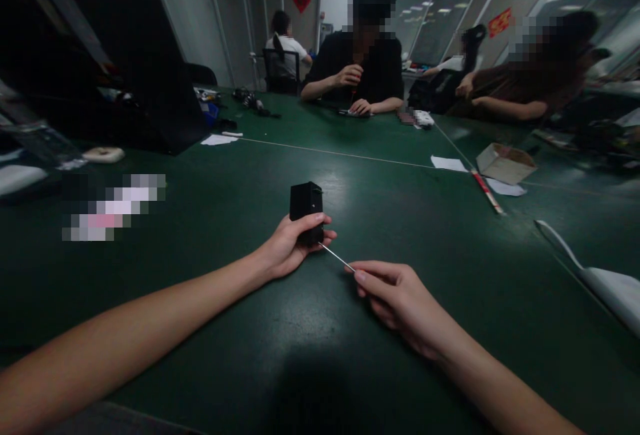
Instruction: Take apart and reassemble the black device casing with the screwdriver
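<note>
A small black box-shaped device [304, 200] is upright in my left hand [293, 243], whose thumb and fingers wrap round its lower part. Between the thumb and fingers of my right hand [393, 288] is a thin metal rod [337, 257], which looks like a screwdriver shaft; its handle end is hidden in the hand. The rod slants up to the left, and its tip meets the lower right edge of the black device, though I cannot tell whether it goes in. Both hands are just above the green tabletop [300, 315].
A small open box [506, 164] and a red-and-white stick [486, 191] lie to the right, near papers [449, 163]. A white pouch-like item [613, 291] is at the right edge. A large dark panel [135, 55] stands at left. Across the table a person [350, 75] works.
</note>
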`<state>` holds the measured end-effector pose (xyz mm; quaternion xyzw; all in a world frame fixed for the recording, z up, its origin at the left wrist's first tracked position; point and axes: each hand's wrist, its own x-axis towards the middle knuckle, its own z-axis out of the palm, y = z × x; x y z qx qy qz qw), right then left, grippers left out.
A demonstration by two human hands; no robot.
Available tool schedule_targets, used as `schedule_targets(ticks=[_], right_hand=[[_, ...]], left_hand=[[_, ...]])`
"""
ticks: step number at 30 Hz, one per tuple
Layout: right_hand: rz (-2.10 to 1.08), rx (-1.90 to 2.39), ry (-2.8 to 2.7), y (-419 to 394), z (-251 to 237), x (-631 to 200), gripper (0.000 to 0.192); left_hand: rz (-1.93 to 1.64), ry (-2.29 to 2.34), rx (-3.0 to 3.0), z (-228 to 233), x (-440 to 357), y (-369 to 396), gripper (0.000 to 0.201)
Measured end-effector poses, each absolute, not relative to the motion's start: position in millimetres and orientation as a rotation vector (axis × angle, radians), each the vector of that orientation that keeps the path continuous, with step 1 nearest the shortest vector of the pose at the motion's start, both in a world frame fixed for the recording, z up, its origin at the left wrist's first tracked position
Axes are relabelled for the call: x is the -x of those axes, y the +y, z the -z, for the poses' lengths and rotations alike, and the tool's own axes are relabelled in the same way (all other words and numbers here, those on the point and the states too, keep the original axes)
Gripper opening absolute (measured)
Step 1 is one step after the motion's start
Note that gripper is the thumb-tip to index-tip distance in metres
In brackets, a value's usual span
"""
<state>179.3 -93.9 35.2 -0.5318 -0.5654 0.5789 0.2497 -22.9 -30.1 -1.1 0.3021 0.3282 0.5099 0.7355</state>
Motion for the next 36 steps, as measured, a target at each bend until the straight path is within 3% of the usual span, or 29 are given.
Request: schedule_targets(ticks=[2, 4, 9, 11, 13, 18, 20, 22, 23, 27, 29, 30, 32, 36], right_hand=[[-1.733, 1.443, -1.416, -91.8, -34.4, -179.8, 0.041], [-1.549, 1.445, -1.623, -91.6, -34.3, -183.3, 0.038], [-0.156, 1.127, -2.455, -98.4, -39.2, -200.1, 0.035], [0.072, 1.048, -2.543, -101.3, -40.8, -202.6, 0.039], [-0.077, 1.095, -2.473, -102.2, -40.4, -199.4, 0.036], [-1.397, 1.38, -1.722, -96.8, -33.7, -180.7, 0.034], [-1.711, 1.372, -1.46, -94.6, -31.5, -177.8, 0.039], [-1.652, 1.354, -1.527, -93.5, -31.3, -180.5, 0.038], [-1.465, 1.351, -1.686, -93.5, -32.1, -183.8, 0.036], [-0.232, 1.166, -2.395, -96.0, -38.7, -201.6, 0.033], [0.079, 1.09, -2.526, -98.0, -41.2, -205.7, 0.037], [0.094, 1.091, -2.532, -98.7, -41.7, -205.3, 0.038], [-0.163, 1.173, -2.427, -99.2, -41.1, -199.8, 0.034], [-1.377, 1.366, -1.743, -96.7, -36.2, -182.4, 0.034]], left_hand=[[-1.12, 0.711, -0.665, 1.7, 22.9, -29.8, 0.02], [-1.107, 0.705, -0.672, 2.0, 22.7, -30.1, 0.021], [-1.027, 0.712, -0.726, 1.1, 22.7, -30.7, 0.025], [-0.999, 0.712, -0.74, 0.4, 23.3, -30.4, 0.026], [-1.009, 0.708, -0.72, -0.4, 23.8, -30.1, 0.024], [-1.143, 0.67, -0.584, -4.2, 21.6, -31.0, 0.02], [-1.19, 0.655, -0.548, -5.4, 20.0, -31.4, 0.021], [-1.204, 0.659, -0.541, -5.1, 18.8, -31.6, 0.022], [-1.196, 0.666, -0.552, -4.3, 18.4, -31.6, 0.023], [-1.112, 0.704, -0.652, 0.2, 17.6, -31.9, 0.026], [-1.094, 0.708, -0.671, 0.7, 17.2, -32.3, 0.025], [-1.101, 0.705, -0.66, 0.2, 17.0, -32.6, 0.024], [-1.131, 0.693, -0.603, -1.8, 16.6, -33.2, 0.021], [-1.194, 0.671, -0.494, -5.5, 16.4, -33.3, 0.02]])
